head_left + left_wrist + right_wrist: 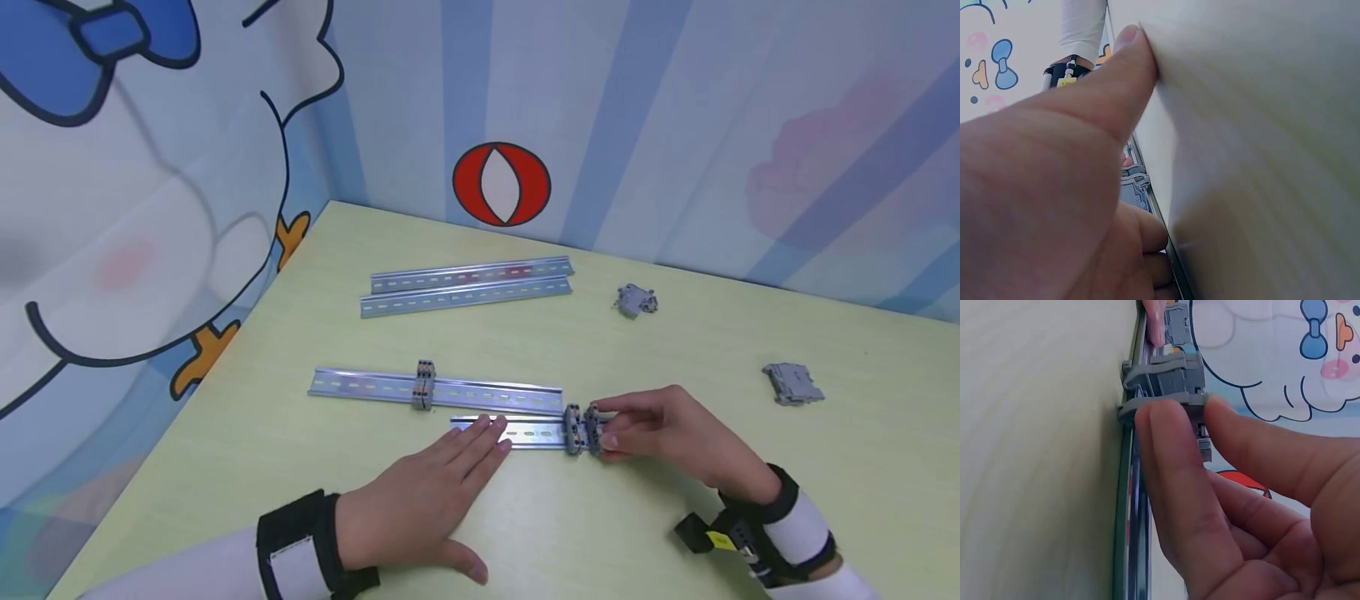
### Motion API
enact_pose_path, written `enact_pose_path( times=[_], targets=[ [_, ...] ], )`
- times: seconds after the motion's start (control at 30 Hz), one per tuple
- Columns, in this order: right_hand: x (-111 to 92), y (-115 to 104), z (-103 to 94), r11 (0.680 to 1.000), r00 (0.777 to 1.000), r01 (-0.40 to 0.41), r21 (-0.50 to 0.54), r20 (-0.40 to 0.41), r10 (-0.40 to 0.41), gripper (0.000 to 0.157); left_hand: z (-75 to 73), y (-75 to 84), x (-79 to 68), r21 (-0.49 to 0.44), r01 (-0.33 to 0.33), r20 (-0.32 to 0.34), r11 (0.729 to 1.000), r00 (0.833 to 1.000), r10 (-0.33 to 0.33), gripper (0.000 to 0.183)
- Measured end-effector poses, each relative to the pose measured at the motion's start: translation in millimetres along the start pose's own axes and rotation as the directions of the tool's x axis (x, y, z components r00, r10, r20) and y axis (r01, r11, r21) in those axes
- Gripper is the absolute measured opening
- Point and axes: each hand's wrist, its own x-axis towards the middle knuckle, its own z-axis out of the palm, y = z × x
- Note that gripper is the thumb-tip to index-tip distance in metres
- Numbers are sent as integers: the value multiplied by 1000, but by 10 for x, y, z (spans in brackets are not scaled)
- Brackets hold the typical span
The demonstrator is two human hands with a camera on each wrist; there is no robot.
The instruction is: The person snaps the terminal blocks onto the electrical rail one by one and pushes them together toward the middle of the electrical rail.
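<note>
My right hand (675, 433) pinches a grey terminal block (593, 429) between thumb and fingers at the right part of the nearest slotted metal DIN rail (536, 435). A second grey terminal block (573, 429) stands upright across that rail, just left of the pinched one. In the right wrist view both blocks show side by side, the held block (1163, 403) nearer the camera. With straight fingers, my left hand (431, 496) presses on the left part of the same rail, its thumb spread over the table. The fingers hide some of the rail there.
Just behind lies a longer DIN rail (495, 395) bearing an upright terminal block (423, 385). Two more rails (472, 296) lie together farther back. Loose grey terminal blocks (636, 300) lie at the back right and a grey block (793, 383) farther right. A printed wall (637, 167) borders the table.
</note>
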Motion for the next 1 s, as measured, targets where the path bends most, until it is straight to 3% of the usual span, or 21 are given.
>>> enact_pose_path(
  times=[0.57, 0.77, 0.87, 1.0],
  targets=[
    [59, -17, 151, 1000, 999, 14, -1, -30, -14, 46, -9, 2, -1, -1, 9, 7, 1000, 1000, -9, 115],
    [30, -18, 70, 990, 999, -4, -139, -51, -4, 47, -5, 10, -5, 7, 9, 1, 1000, 1000, -9, 116],
    [-42, -22, -87, 943, 989, 13, -332, -133, -61, 43, -32, -8, 21, 6, 9, -6, 1000, 1000, -8, 111],
    [-167, 13, -357, 812, 972, -28, -583, -205, -113, 41, -101, -56, 63, -3, 70, -119, 998, 990, -70, 87]
  ],
)
